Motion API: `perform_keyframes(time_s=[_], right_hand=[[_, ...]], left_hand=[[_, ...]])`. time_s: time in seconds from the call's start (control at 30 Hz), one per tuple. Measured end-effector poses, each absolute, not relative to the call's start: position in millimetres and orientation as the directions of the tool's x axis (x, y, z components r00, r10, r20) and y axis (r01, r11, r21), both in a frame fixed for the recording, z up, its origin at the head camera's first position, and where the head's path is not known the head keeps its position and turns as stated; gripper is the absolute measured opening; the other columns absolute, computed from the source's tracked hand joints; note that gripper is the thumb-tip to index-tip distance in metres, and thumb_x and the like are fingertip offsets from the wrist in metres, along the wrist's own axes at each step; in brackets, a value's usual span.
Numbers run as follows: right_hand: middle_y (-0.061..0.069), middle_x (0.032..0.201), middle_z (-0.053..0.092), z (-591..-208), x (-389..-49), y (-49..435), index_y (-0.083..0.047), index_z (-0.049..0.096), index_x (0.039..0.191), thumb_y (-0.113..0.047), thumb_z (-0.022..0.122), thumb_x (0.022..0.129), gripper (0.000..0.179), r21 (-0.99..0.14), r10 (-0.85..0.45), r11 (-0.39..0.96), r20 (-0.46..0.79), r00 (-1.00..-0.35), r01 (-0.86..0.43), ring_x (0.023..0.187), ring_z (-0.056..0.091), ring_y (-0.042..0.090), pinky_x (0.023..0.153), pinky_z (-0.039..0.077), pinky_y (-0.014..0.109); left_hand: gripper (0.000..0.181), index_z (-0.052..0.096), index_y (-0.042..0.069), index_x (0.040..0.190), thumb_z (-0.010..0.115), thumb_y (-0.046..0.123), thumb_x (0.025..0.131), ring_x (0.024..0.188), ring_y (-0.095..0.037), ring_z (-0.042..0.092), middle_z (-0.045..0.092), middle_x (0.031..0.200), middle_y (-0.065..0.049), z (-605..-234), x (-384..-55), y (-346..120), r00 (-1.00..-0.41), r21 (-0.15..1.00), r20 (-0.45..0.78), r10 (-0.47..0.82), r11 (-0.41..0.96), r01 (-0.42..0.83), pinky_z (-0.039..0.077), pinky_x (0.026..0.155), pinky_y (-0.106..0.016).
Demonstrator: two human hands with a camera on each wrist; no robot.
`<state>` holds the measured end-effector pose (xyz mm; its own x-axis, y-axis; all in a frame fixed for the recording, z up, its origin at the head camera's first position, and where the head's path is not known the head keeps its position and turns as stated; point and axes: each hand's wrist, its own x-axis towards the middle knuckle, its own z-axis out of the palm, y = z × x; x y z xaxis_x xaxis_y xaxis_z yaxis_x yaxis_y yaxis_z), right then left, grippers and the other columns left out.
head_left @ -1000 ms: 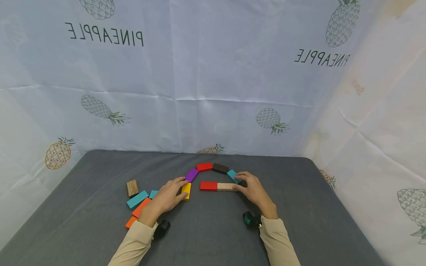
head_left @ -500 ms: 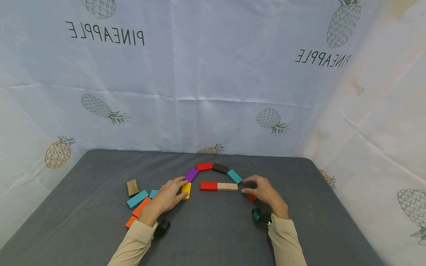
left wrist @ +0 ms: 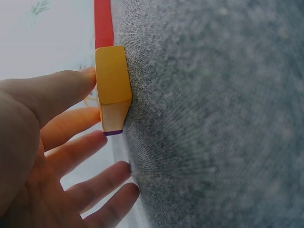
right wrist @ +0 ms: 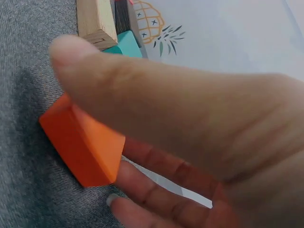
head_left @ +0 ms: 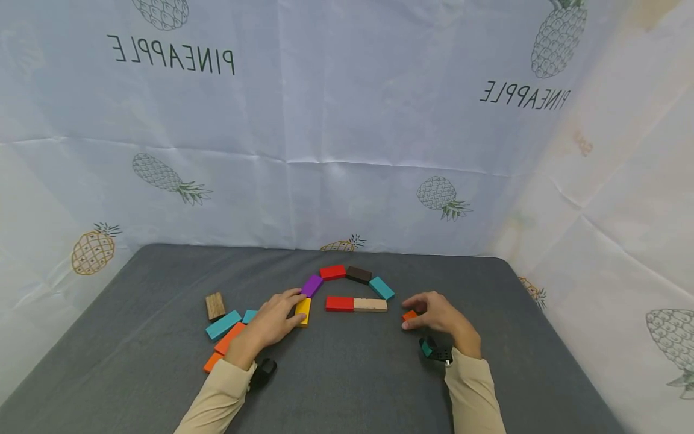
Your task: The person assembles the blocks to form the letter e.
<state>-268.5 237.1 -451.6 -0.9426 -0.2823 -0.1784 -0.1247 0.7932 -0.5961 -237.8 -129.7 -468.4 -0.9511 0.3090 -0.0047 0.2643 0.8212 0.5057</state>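
Note:
In the head view my left hand [head_left: 275,320] rests with thumb and fingertips on a yellow block [head_left: 304,311] lying on the grey cloth. The left wrist view shows the thumb against this yellow block [left wrist: 113,76], other fingers loosely extended. A purple block [head_left: 312,286] adjoins its far end. My right hand [head_left: 437,312] is around an orange block [head_left: 409,315], thumb on the near side and index finger beyond it, with a gap visible. From the right wrist, the thumb covers part of that orange block [right wrist: 85,142]; whether the fingers behind touch it is unclear.
Beyond the hands, a red block [head_left: 333,273], a dark brown block [head_left: 359,275] and a teal block [head_left: 382,287] continue an arc. Inside lie a red block [head_left: 339,304] and a pale wooden block [head_left: 371,305], end to end. Loose blocks [head_left: 223,325] sit left of my left forearm.
My right hand has left the teal block and moved right and nearer, to the orange block, which has come into view. The left hand stays on the yellow block.

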Motion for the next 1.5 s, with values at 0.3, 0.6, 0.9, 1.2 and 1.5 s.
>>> perform_keyframes(time_s=[0.3,0.6,0.9,1.2,1.5], right_hand=[[0.011,0.112,0.070,-453.0,-268.0,234.9,-0.006,0.074,0.109,-0.009,0.086,0.074,0.037,-0.621,-0.300,0.772,-0.164,-0.940,-0.138,0.096,0.063,0.022,0.087,0.055,0.044],[0.011,0.110,0.070,-457.4,-268.9,232.4,-0.005,0.073,0.111,-0.005,0.083,0.077,0.036,-0.626,-0.299,0.764,-0.128,-0.946,-0.156,0.096,0.065,0.024,0.087,0.056,0.044],[0.012,0.111,0.070,-456.7,-267.4,231.1,-0.004,0.073,0.113,-0.005,0.083,0.076,0.038,-0.602,-0.290,0.783,-0.133,-0.948,-0.156,0.093,0.064,0.022,0.084,0.056,0.043],[0.014,0.115,0.068,-454.6,-266.2,231.2,-0.004,0.072,0.115,-0.002,0.086,0.072,0.046,-0.607,-0.299,0.784,-0.188,-0.936,-0.128,0.095,0.064,0.023,0.087,0.057,0.045],[0.010,0.107,0.068,-459.2,-268.8,229.2,-0.006,0.074,0.106,-0.010,0.088,0.073,0.036,-0.621,-0.266,0.776,-0.158,-0.951,-0.114,0.091,0.063,0.019,0.083,0.056,0.042]], left_hand=[[0.049,0.053,0.003,0.142,0.063,0.022,0.098,0.137,-0.044,0.043,0.043,0.153,-0.018,-467.1,-236.3,-130.3,-0.949,0.507,0.005,0.315,0.817,0.274,0.034,0.109,-0.066],[0.049,0.053,0.004,0.142,0.063,0.021,0.098,0.137,-0.044,0.042,0.043,0.153,-0.018,-467.0,-235.0,-130.9,-0.949,0.511,0.001,0.316,0.815,0.272,0.033,0.109,-0.067],[0.050,0.052,0.004,0.143,0.063,0.023,0.098,0.138,-0.043,0.042,0.042,0.154,-0.017,-467.8,-235.2,-130.9,-0.952,0.514,-0.010,0.307,0.818,0.258,0.033,0.111,-0.065],[0.050,0.052,0.004,0.143,0.063,0.023,0.098,0.138,-0.043,0.041,0.042,0.154,-0.017,-465.7,-237.2,-131.5,-0.951,0.517,-0.020,0.310,0.817,0.255,0.032,0.111,-0.066],[0.050,0.052,0.004,0.143,0.063,0.023,0.098,0.138,-0.043,0.042,0.042,0.154,-0.017,-466.6,-236.9,-131.2,-0.950,0.519,-0.017,0.313,0.815,0.259,0.033,0.111,-0.065]])
